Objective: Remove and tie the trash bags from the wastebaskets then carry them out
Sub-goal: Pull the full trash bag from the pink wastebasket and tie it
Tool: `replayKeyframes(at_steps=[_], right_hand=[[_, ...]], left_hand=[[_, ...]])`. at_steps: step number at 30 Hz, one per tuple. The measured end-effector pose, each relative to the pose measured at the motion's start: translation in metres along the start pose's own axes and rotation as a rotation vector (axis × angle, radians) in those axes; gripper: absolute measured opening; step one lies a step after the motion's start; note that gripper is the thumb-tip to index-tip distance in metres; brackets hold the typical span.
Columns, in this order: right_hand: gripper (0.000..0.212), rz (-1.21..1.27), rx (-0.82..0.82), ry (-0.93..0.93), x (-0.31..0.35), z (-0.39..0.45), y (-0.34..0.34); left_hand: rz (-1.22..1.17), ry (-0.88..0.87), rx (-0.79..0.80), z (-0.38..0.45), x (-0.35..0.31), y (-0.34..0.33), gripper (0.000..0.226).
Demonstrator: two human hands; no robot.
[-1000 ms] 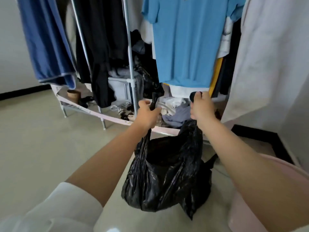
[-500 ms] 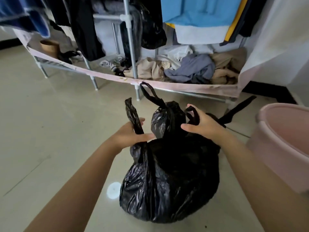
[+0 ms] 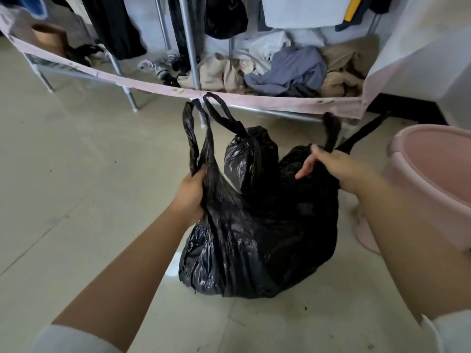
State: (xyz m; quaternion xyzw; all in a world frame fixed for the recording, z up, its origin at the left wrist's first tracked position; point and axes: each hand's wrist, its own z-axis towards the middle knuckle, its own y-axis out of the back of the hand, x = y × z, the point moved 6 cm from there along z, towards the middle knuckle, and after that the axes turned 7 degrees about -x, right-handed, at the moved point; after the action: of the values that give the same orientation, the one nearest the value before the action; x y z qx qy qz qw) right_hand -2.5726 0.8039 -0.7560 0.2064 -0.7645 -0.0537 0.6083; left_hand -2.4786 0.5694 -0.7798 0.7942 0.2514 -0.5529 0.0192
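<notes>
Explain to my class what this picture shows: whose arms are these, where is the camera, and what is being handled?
No machine here: a person wears a camera on the head, looking forward and down, so the arms reach in from the bottom edge. A crinkled black plastic trash bag sits on the pale tiled floor. The left hand grips the bag's left side just below one long handle loop. The right hand holds the bag's right side near its handles, fingers partly spread. The bag is not yet tied. At the right stands a pink plastic wastebasket. Behind is a metal clothes rack with hanging garments and crumpled clothes piled on its lower shelf.
</notes>
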Motion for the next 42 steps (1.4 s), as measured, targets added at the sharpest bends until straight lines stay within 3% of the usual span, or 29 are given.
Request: replayKeyframes(at_steps=[3, 5, 7, 9, 11, 15, 18, 22, 25, 26, 31, 34, 37, 40, 42], right_hand=[[0.059, 0.511, -0.279, -0.141, -0.012, 0.011, 0.017], [0.062, 0.607, -0.381, -0.239, -0.019, 0.013, 0.016], [0.062, 0.613, -0.390, -0.302, -0.023, 0.013, 0.008], [0.054, 0.732, -0.389, -0.337, -0.022, 0.010, 0.003], [0.036, 0.801, -0.360, -0.275, -0.014, 0.010, 0.001], [0.028, 0.409, -0.148, -0.102, -0.004, -0.001, -0.015], [0.016, 0.233, 0.066, -0.065, -0.005, -0.014, -0.031], [0.043, 0.006, 0.186, 0.004, -0.006, -0.015, -0.046], [0.023, -0.133, 0.166, 0.029, -0.005, -0.015, -0.053], [0.024, -0.063, 0.120, 0.036, -0.002, -0.014, -0.052], [0.038, 0.788, -0.087, -0.058, -0.005, -0.005, -0.049], [0.041, 0.990, -0.192, -0.122, -0.008, 0.001, -0.053], [0.045, 0.720, -0.097, -0.226, -0.011, 0.002, -0.059], [0.051, 0.349, 0.112, -0.234, -0.007, -0.006, -0.077], [0.048, 0.191, 0.132, -0.164, 0.002, -0.011, -0.089]], left_hand=[[-0.182, 0.023, 0.168, 0.002, -0.006, -0.001, 0.027], [0.104, -0.043, 0.193, 0.003, -0.003, -0.001, 0.011], [0.369, -0.129, 0.046, 0.009, 0.000, 0.003, 0.014], [0.292, -0.164, -0.074, 0.011, -0.003, 0.005, 0.028], [0.020, -0.125, -0.096, 0.012, -0.007, 0.007, 0.038], [-0.423, -0.028, -0.138, 0.018, -0.008, 0.026, 0.045], [-0.485, 0.016, -0.245, 0.021, -0.003, 0.040, 0.047], [-0.490, 0.014, -0.265, 0.021, -0.004, 0.037, 0.048], [-0.465, 0.022, -0.283, 0.024, -0.004, 0.039, 0.043], [-0.449, 0.030, -0.278, 0.026, -0.003, 0.040, 0.039], [-0.451, 0.106, -0.152, 0.031, 0.006, 0.038, 0.032], [-0.466, 0.141, -0.043, 0.026, 0.009, 0.029, 0.037], [-0.424, 0.142, 0.044, 0.018, 0.010, 0.025, 0.040], [-0.091, 0.186, 0.056, 0.017, 0.022, 0.024, 0.038], [0.142, 0.219, 0.012, 0.019, 0.029, 0.026, 0.033]])
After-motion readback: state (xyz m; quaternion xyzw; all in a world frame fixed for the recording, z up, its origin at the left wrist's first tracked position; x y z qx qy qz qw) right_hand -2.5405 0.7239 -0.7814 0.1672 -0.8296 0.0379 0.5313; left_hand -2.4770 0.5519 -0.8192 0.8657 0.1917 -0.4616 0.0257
